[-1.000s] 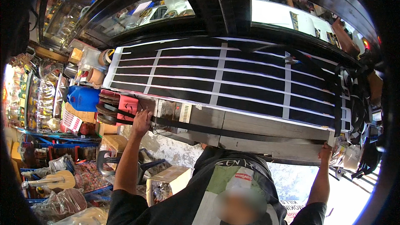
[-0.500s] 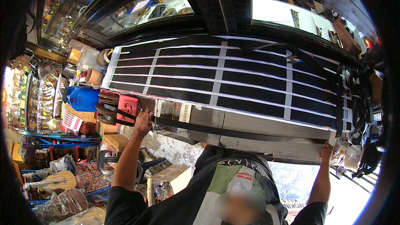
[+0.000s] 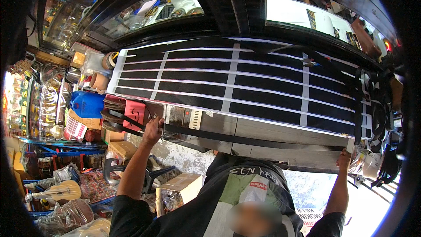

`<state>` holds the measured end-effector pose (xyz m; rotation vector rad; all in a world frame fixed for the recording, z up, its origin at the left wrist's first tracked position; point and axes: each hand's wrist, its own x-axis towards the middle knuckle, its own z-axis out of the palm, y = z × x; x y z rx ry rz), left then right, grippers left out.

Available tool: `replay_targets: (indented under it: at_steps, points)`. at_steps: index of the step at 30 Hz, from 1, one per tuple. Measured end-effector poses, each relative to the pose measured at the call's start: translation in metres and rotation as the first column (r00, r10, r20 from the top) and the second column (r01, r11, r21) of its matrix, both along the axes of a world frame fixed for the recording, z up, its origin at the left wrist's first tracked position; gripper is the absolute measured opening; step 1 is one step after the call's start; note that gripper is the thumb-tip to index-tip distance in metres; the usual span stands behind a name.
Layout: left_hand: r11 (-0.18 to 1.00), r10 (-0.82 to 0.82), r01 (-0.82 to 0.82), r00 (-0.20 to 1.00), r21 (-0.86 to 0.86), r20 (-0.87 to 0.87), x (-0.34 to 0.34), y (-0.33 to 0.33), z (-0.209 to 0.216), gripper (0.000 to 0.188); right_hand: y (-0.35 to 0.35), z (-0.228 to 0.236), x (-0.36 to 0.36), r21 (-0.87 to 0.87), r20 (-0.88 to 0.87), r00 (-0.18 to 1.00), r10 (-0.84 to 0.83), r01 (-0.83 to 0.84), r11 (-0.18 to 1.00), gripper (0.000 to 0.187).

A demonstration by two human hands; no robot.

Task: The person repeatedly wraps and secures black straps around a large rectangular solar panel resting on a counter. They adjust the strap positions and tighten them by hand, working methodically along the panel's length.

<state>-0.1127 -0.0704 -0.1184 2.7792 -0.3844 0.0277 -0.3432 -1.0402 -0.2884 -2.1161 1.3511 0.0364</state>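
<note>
A long black strap (image 3: 245, 141) runs across the near side of the bench. My left hand (image 3: 153, 130) is closed round it near the pink container, and my right hand (image 3: 344, 159) pinches it by the board's near right corner. Left of my left hand the strap leads back to brown reels (image 3: 113, 116). Beyond the strap lies a long white board (image 3: 226, 92), covered with black bands laid side by side in rows and crossed by pale strips. At its right end hang several looped black straps (image 3: 378, 118).
Beside the reels stand a pink container (image 3: 134, 113) and a blue jug (image 3: 87, 104). Tape rolls (image 3: 108, 61) sit by the board's left end. A dark framed glass case (image 3: 232, 8) rises behind. Below left are a cardboard box (image 3: 180, 184) and small stringed instruments (image 3: 61, 192).
My left hand has shifted very slightly to the right with the strap in it. My right hand stays at the board's corner.
</note>
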Motion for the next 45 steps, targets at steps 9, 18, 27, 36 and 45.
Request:
replay_targets:
  at_steps: [9, 18, 27, 36, 45]
  points:
    - [1.000, 0.009, -0.007, 0.996, -0.021, 0.085, -0.003, -0.002, -0.006, 0.027, 0.005, 0.010, 0.003, 0.065, 0.038, 0.999, -0.019, 0.017, 0.998, 0.044]
    - [0.996, -0.013, 0.015, 1.000, 0.093, -0.027, 0.001, 0.004, -0.003, 0.020, -0.001, -0.001, 0.000, 0.021, 0.043, 0.999, -0.007, 0.006, 1.000, 0.047]
    - [0.999, 0.051, -0.051, 0.999, 0.007, -0.017, -0.001, -0.002, -0.001, 0.016, -0.009, -0.011, -0.003, 0.045, 0.037, 0.998, -0.057, 0.055, 0.997, 0.051]
    - [0.996, 0.091, -0.092, 0.995, -0.020, -0.049, -0.003, -0.004, 0.001, 0.019, -0.017, -0.018, -0.005, 0.099, 0.028, 0.998, -0.048, 0.045, 0.994, 0.049]
    - [0.998, 0.067, -0.067, 0.998, -0.019, -0.021, -0.002, -0.004, 0.001, 0.027, -0.012, -0.012, -0.004, 0.104, 0.066, 0.996, -0.053, 0.046, 0.994, 0.043]
